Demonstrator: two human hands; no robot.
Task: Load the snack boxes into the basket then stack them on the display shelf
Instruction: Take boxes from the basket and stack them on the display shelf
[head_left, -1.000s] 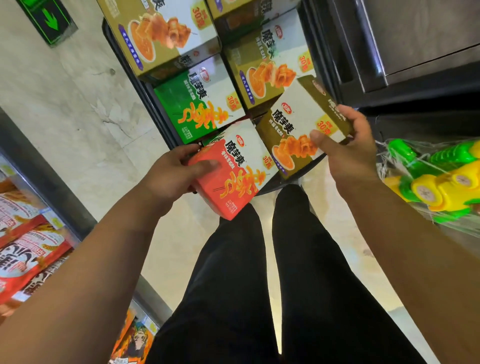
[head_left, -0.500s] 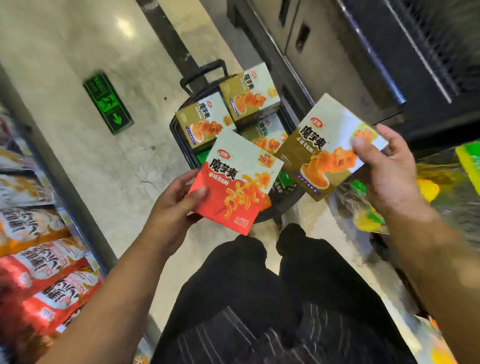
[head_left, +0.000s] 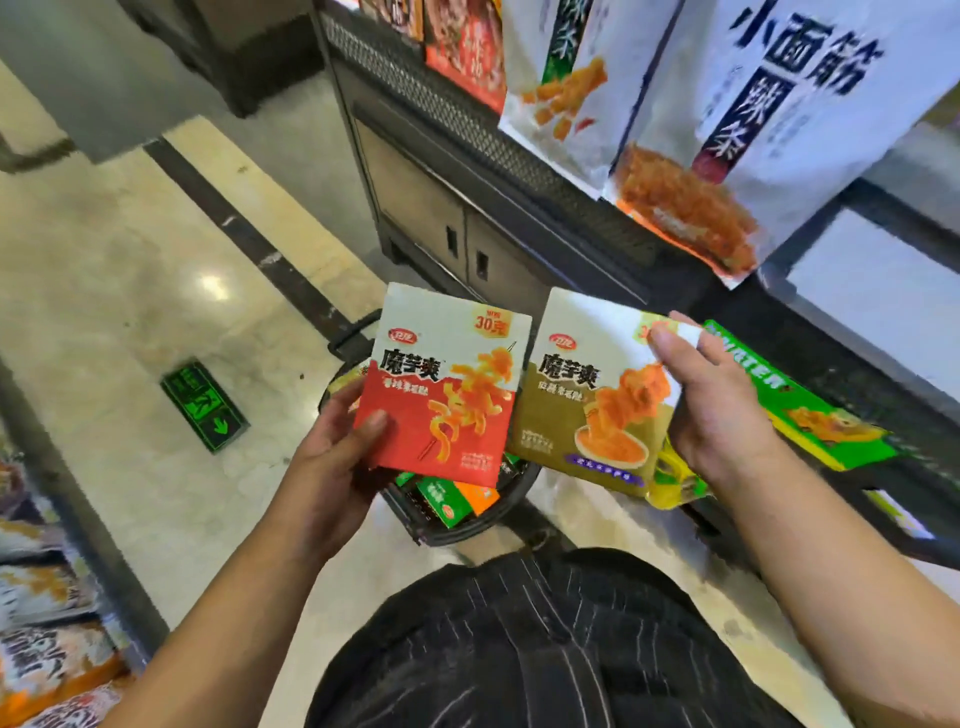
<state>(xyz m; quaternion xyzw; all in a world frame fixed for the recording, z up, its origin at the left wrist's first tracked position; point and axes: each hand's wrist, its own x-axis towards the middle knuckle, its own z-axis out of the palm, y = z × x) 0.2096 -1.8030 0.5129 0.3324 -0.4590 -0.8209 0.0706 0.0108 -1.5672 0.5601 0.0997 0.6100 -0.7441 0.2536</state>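
AISLE, MID-RESTOCK: My left hand (head_left: 332, 457) grips a flat red-and-white cardboard snack box (head_left: 447, 384) by its lower left corner, thumb pressed on the printed front and fingers curled behind. The box is held upright, face toward me, showing orange skewered strips and a "30" flash at the top right.

Directly below it sits the round black plastic basket (head_left: 467, 532) on the pale stone floor. It holds more boxes, a green one (head_left: 436, 493) and an orange one (head_left: 479, 500) showing under the red box's lower edge.

Just beside the red box is an olive-and-white cardboard snack box (head_left: 592, 395) of the same shape and brand, tilted slightly. I cannot tell whether their edges touch. My right hand (head_left: 722, 410) pinches it at the upper right corner, thumb across the front and fingers behind.

Both boxes hang in the air over the basket, in front of the dark metal display shelf (head_left: 467, 130) that rises to the right with tall white snack bags (head_left: 779, 104) on it.

The loading appears done; the step in hand looks like carrying boxes from basket to shelf. Next I need a bare patch of shelf, which these bags do not plainly show, and I must lay each light, thin box flat and square so the stack does not slide.
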